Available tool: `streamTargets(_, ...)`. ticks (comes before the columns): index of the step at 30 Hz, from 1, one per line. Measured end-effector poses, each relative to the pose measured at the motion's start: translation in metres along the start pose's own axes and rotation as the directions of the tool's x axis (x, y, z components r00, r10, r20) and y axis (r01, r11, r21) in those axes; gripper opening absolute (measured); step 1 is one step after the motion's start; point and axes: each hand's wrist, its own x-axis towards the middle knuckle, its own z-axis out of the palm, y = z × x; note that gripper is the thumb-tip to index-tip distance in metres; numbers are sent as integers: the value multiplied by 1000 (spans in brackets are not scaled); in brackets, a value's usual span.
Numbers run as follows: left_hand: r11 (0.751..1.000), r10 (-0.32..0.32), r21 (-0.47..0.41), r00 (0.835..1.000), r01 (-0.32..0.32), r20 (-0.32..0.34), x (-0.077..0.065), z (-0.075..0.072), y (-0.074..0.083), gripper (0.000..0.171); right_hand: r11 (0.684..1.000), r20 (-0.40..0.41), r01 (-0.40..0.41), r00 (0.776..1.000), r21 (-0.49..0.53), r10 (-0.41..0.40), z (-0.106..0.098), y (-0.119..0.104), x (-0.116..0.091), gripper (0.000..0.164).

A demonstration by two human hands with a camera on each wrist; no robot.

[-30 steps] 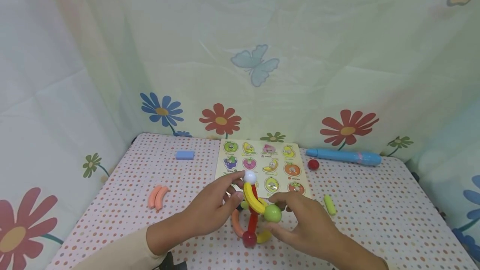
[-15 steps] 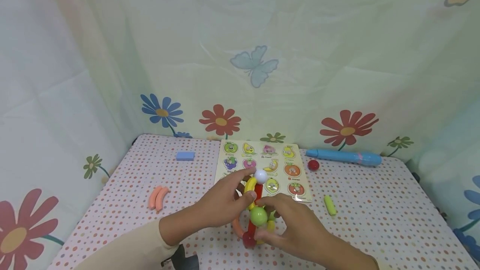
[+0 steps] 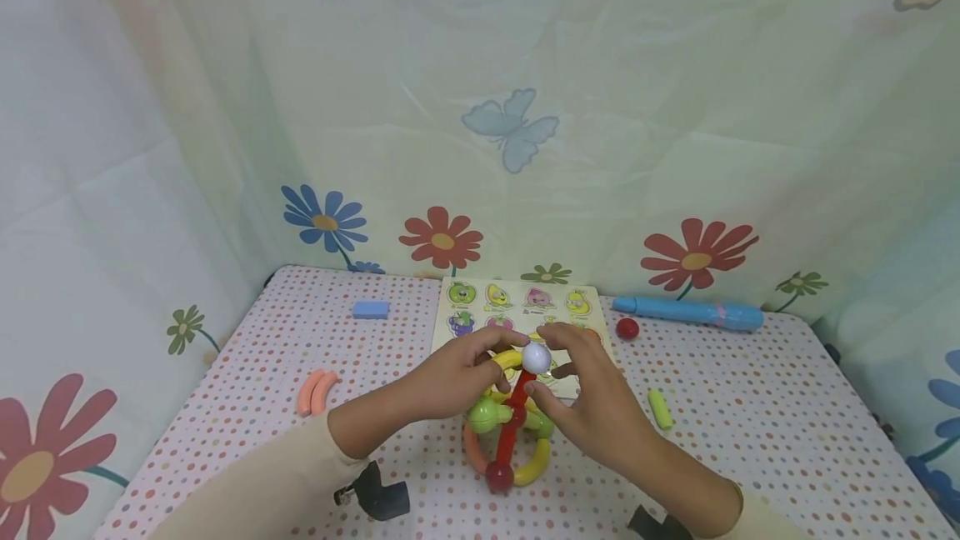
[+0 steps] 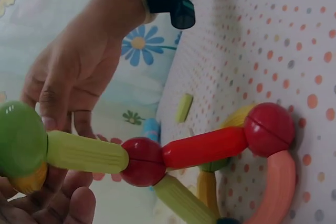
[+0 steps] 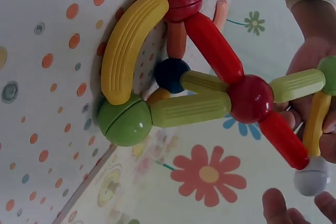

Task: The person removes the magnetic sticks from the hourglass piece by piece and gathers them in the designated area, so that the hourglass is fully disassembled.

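Note:
A frame of magnetic sticks and balls stands on the table, with a red ball (image 3: 499, 476) at its near foot and a white ball (image 3: 536, 358) on top. My left hand (image 3: 457, 377) pinches the yellow curved stick (image 3: 507, 359), which runs from the white ball to a green ball (image 5: 331, 75). Around the white ball, the fingers and thumb of my right hand (image 3: 600, 407) are spread; contact is unclear. In the right wrist view, a red ball (image 5: 252, 98) at the centre joins red and light green sticks. A dark blue ball (image 5: 172, 75) sits low behind.
Behind the frame lies a fruit picture board (image 3: 462, 294). Farther right are a blue pen-shaped thing (image 3: 686, 312), a loose red ball (image 3: 627, 328) and a light green stick (image 3: 660, 409). To the left lie a blue block (image 3: 371, 310) and two salmon curved sticks (image 3: 316, 392).
The upper yellow stick and its green ball have swung from the right to the left side. My right hand has moved from the green ball up to the white ball.

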Motion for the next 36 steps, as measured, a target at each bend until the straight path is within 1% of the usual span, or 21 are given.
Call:
streamTargets(3, 1000, 2, -3, 1000, -2, 21, 2, -2, 0, 40, 995, 54, -82, 995, 59, 79, 3, 0, 3, 66)
streamTargets(5, 1000, -13, 3, 1000, 13, 20, 2, -3, 0, 39, 990, 66, -113, 992, 86, 108, 4, 0, 4, 61)
streamTargets(7, 998, -36, 42, 999, 36, 3, 0, -3, 2, 37, 988, 62, -121, 991, 92, 116, 6, -1, 4, 59)
streamTargets(9, 992, -52, 115, 998, 55, -29, -6, -2, 4, 40, 989, 48, -118, 992, 85, 114, 6, -1, 4, 58)
streamTargets(11, 977, -64, 197, 996, 76, -68, -12, 0, 6, 47, 991, 36, -112, 993, 78, 110, 7, 0, 4, 57)
streamTargets(12, 970, -66, 230, 995, 81, -74, -15, 2, 7, 50, 990, 32, -115, 993, 81, 112, 7, 0, 4, 57)
streamTargets(14, 954, -52, 292, 995, 75, -88, -20, 5, 7, 52, 988, 27, -123, 992, 89, 121, 8, 0, 4, 57)
streamTargets(16, 936, -27, 349, 996, 55, -85, -23, 8, 7, 45, 985, 23, -139, 990, 99, 138, 8, 1, 3, 56)
streamTargets(18, 919, 9, 393, 998, 19, -69, -25, 12, 4, 34, 981, 19, -158, 987, 116, 157, 9, 1, 3, 55)
streamTargets(20, 897, 48, 443, 997, -14, -67, -26, 14, 2, 22, 976, 17, -170, 986, 135, 169, 9, 2, 3, 53)
streamTargets(23, 893, 76, 447, 996, -46, -48, -25, 16, -1, 14, 970, 13, -178, 984, 164, 179, 9, 3, 3, 51)
streamTargets(28, 888, 103, 453, 994, -82, -22, -24, 16, -2, 14, 963, 3, -182, 983, 200, 186, 9, 4, 3, 51)
streamTargets(30, 886, 105, 456, 994, -87, -15, -24, 16, -2, 14, 955, 5, -189, 981, 228, 193, 10, 4, 3, 51)
streamTargets(33, 887, 102, 454, 995, -87, -8, -23, 15, 0, 14, 938, 17, -211, 976, 275, 215, 10, 4, 2, 50)
streamTargets(36, 889, 98, 451, 995, -84, -7, -22, 15, 0, 14, 909, 42, -264, 963, 322, 264, 10, 4, 3, 48)
